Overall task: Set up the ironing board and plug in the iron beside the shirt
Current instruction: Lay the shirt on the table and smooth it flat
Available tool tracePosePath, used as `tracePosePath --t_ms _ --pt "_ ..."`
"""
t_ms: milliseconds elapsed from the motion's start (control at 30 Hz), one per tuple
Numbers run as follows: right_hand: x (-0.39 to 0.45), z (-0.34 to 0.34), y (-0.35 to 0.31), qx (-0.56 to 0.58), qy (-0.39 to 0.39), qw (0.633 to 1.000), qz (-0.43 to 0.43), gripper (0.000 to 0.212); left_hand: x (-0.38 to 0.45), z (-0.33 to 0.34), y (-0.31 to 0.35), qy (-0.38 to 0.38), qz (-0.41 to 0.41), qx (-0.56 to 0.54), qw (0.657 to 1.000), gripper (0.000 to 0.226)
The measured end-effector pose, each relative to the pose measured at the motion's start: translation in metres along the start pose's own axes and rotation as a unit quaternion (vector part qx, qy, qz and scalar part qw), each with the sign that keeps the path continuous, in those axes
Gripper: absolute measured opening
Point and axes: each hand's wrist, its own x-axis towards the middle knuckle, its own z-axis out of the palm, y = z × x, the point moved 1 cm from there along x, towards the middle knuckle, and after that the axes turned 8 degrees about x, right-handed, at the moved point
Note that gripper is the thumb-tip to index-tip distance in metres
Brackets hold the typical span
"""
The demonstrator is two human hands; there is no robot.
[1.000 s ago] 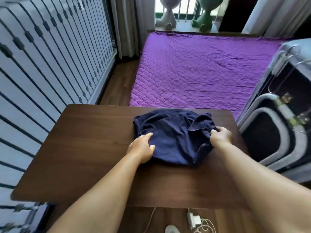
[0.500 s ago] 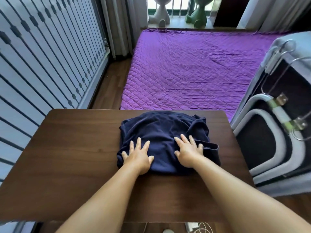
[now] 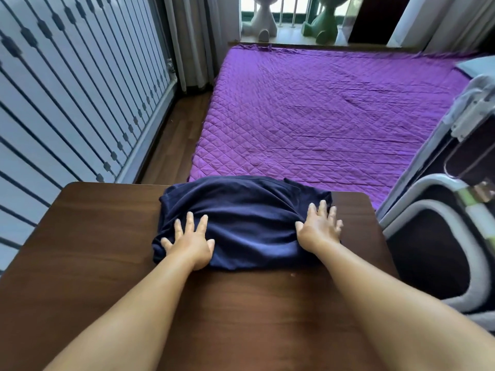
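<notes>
A dark navy shirt lies bunched on the far half of a dark wooden table. My left hand presses flat on the shirt's near left corner, fingers spread. My right hand lies flat on the shirt's right edge, fingers spread too. Neither hand holds anything. A folded ironing board with a grey tubular frame leans upright just right of the table. No iron is in view.
A bed with a purple quilted cover lies beyond the table. A white barred railing runs along the left, with a strip of wooden floor beside it. Curtains and two figurines stand at the far window.
My right hand let go of the shirt's right corner and went flat. Both hands then slid apart on the shirt. The view moved closer to the table.
</notes>
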Motion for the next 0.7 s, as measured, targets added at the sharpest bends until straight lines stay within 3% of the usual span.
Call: tracePosePath --t_ms 67,133,233,300,433,567,700 --pt "0.002 -0.002 -0.006 0.004 0.053 0.999 -0.002 0.07 0.003 -0.006 0.004 0.039 -0.013 -0.02 0.999 0.063" --pt "0.005 -0.004 -0.012 0.007 0.108 0.992 -0.064 0.065 0.005 -0.015 0.006 0.128 -0.017 -0.032 0.991 0.059" --pt "0.016 -0.003 -0.025 0.051 0.064 0.987 -0.138 0.064 0.017 -0.027 0.001 0.219 -0.023 -0.013 0.975 0.061" --pt "0.023 0.0 -0.03 0.069 0.017 0.991 -0.113 0.066 0.024 -0.032 -0.005 0.211 -0.046 -0.02 0.976 0.065" --pt "0.042 -0.001 -0.031 0.089 0.004 0.994 -0.065 0.063 0.039 -0.041 -0.017 0.171 -0.069 -0.101 0.978 0.066" --pt "0.057 -0.004 -0.036 0.16 0.01 0.986 -0.052 0.061 0.049 -0.044 -0.025 0.216 -0.076 -0.131 0.965 0.062" --pt "0.062 -0.002 -0.039 0.206 0.013 0.978 -0.011 0.043 0.05 -0.046 -0.026 0.241 -0.078 -0.131 0.958 0.032"
